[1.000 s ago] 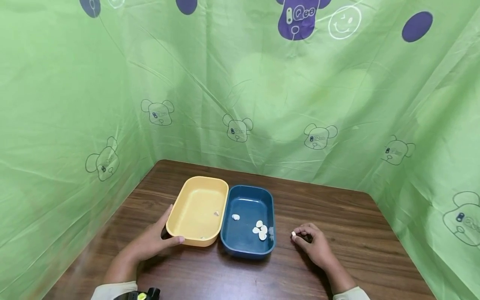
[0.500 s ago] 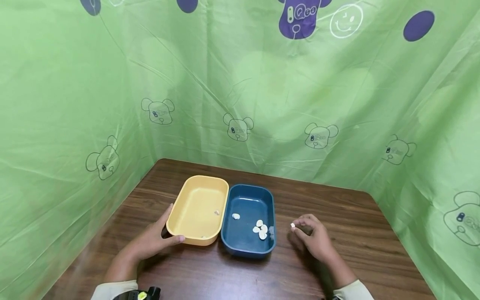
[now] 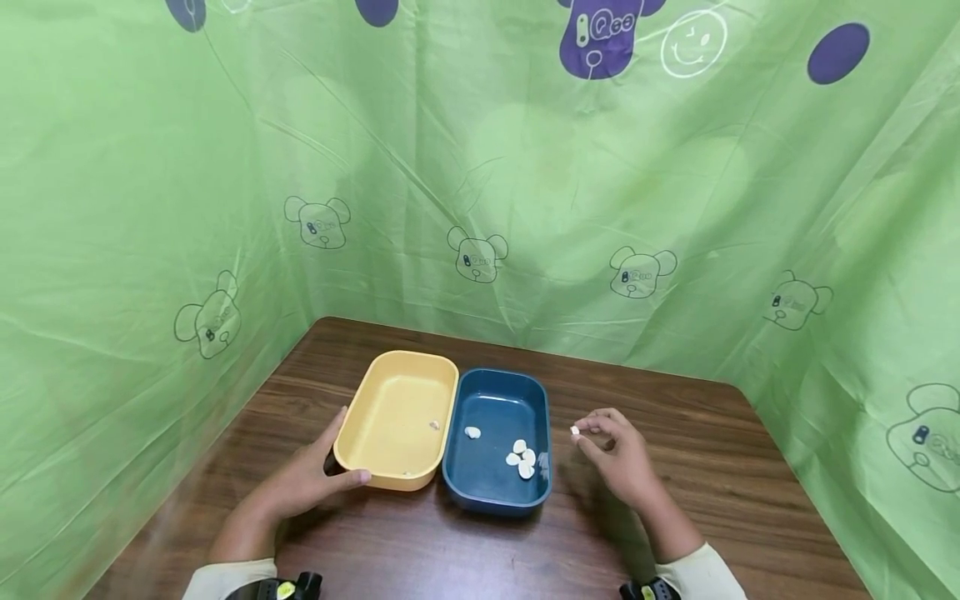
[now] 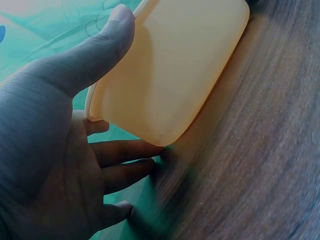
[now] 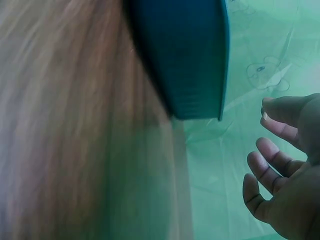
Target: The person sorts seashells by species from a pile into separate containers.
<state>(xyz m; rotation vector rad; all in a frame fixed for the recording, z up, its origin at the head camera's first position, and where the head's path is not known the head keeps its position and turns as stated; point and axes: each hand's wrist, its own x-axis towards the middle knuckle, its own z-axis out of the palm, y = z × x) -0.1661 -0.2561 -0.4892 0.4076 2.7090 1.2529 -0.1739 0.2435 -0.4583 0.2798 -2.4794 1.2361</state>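
Observation:
My left hand (image 3: 307,475) grips the near left corner of a yellow tray (image 3: 390,354), thumb on its front wall and fingers along its side. In the left wrist view the thumb (image 4: 100,52) lies across the tray's outer wall (image 4: 175,75). To the right of a dark blue tray (image 3: 495,506), my right hand (image 3: 626,462) pinches a small white shell (image 3: 575,431) between thumb and fingertips, raised above the table. Seen from the right wrist, the other fingers (image 5: 262,170) are loosely bent, apart from the blue tray's wall (image 5: 185,60).
Several white shells (image 3: 527,471) lie in the blue tray, most of them clustered near its right side. A small shell (image 3: 434,426) is in the yellow tray. Both trays stand side by side on a brown wooden table (image 3: 712,450). Green printed curtains (image 3: 555,200) enclose the table.
My right hand has lifted and moved away from me and slightly left with the shell, coming nearer the blue tray's right side. The left hand has stayed on the yellow tray.

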